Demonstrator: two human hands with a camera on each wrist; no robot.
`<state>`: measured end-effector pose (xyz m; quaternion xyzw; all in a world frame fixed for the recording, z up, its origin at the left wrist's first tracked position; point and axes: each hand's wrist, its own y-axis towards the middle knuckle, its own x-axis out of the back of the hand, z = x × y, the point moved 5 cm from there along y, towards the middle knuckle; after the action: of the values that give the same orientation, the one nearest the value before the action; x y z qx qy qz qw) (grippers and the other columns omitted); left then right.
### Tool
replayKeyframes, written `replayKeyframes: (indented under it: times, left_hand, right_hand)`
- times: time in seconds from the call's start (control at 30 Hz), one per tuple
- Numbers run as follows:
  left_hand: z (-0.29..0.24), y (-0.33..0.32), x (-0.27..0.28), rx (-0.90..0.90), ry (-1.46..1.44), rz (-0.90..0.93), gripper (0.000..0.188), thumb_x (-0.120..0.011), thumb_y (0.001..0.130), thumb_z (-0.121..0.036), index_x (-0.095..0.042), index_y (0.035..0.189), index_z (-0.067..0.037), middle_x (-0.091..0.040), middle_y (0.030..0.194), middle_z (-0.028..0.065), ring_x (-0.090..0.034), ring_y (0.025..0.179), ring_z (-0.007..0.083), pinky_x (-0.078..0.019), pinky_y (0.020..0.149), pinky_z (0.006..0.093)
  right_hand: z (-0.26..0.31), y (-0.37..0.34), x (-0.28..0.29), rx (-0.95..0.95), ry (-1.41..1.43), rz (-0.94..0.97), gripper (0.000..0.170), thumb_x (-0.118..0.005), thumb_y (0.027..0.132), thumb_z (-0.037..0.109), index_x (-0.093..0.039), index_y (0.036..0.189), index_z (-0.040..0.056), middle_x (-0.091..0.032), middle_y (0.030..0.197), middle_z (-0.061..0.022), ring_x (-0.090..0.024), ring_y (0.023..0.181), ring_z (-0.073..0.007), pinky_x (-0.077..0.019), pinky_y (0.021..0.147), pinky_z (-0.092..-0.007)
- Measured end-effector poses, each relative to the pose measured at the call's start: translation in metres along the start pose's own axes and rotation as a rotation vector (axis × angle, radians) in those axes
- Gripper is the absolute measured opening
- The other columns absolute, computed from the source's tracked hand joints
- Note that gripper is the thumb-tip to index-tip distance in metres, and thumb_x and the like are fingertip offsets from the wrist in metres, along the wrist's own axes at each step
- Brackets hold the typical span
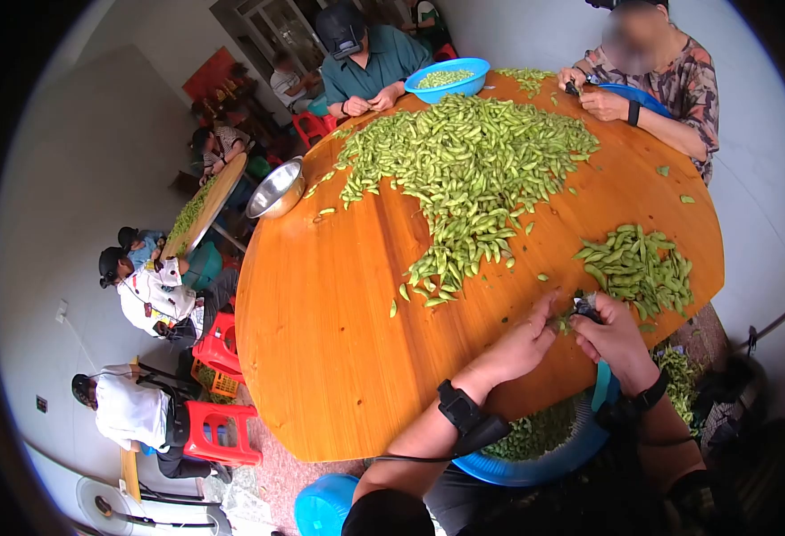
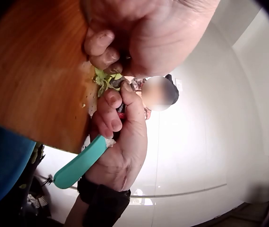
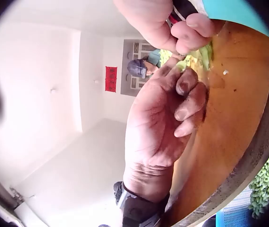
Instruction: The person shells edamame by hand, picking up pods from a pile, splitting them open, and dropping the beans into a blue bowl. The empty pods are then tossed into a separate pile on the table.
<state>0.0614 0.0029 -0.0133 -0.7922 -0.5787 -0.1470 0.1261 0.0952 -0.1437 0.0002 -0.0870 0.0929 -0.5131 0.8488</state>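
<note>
Your L hand (image 1: 522, 344) has its fingers curled in, tips at a bit of green pod (image 2: 102, 81) btwn your two hands, just over the near R edge of the wooden table (image 1: 321, 330); thumb + forefinger look to be pinching it, w/ the far side hidden. Your R hand (image 1: 620, 339) is closed round a tool w/ a turquoise handle (image 2: 80, 163), which sticks out below the palm; its dark working end is mostly covered by your fingers, so can't tell the exact type. Small pile of pods (image 1: 642, 268) sits just past your R hand; the big heap (image 1: 464, 161) spreads over the far half of the tbl, w/ a tongue running twd you. Blue tub (image 1: 535, 472) w/ green stuff in it is below the tbl edge, under your forearms. Steel bowl (image 1: 285, 204) stands at the tbl's L rim, blue bowl (image 1: 476, 82) w/ beans at the far rim. Opp. you: person in dark green shirt (image 1: 374, 67), hands at the tbl edge; person in patterned shirt (image 1: 692, 85) far R. More ppl sit off L in bg, nr a second table (image 1: 218, 196) + red stools (image 1: 218, 433).
</note>
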Motion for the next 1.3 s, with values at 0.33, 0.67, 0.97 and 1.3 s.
replayKeyframes:
  times: [0.33,0.67,0.97,1.3]
  left_hand:
    - [-0.005,-0.004,-0.005,-0.015,0.081,0.060,0.068,-0.046,0.097,-0.009,-0.003,0.150,-0.009,-0.054,0.115,0.0161,-0.052,0.114,0.0266,-0.0388,0.100,0.0349]
    - [-0.001,-0.001,-0.002,0.096,-0.059,0.073,0.049,-0.040,0.102,-0.020,-0.023,0.146,-0.005,-0.048,0.133,0.0178,-0.047,0.124,0.0259,-0.0360,0.103,0.0346]
    - [-0.019,-0.008,-0.004,0.004,0.125,0.073,0.061,-0.041,0.102,-0.024,-0.008,0.150,-0.007,-0.037,0.142,0.0245,-0.042,0.131,0.0303,-0.0320,0.107,0.0365]
    - [0.006,0.001,-0.010,0.214,-0.565,-0.010,0.022,-0.055,0.097,-0.017,-0.048,0.113,-0.003,-0.050,0.073,-0.0018,-0.042,0.054,0.0036,-0.0322,0.045,0.0193]
  right_hand:
    - [0.007,-0.005,-0.009,-0.018,-0.056,0.105,0.009,-0.061,0.088,0.009,-0.054,0.085,0.0050,-0.053,0.061,0.0002,-0.046,0.046,-0.0054,-0.0348,0.041,-0.0208]
    - [0.002,-0.004,-0.005,-0.019,0.021,0.001,0.009,-0.060,0.089,0.010,-0.054,0.084,0.0051,-0.052,0.057,0.0007,-0.046,0.043,-0.0058,-0.0330,0.038,-0.0212]
    - [0.000,-0.002,-0.001,-0.046,-0.027,0.110,0.010,-0.060,0.091,0.012,-0.055,0.084,0.0067,-0.057,0.063,0.0006,-0.049,0.046,-0.0048,-0.0358,0.040,-0.0192]
    - [0.003,-0.010,-0.001,-0.038,0.026,0.043,0.006,-0.060,0.089,0.008,-0.056,0.086,0.0045,-0.057,0.063,0.0002,-0.049,0.046,-0.0042,-0.0354,0.039,-0.0184]
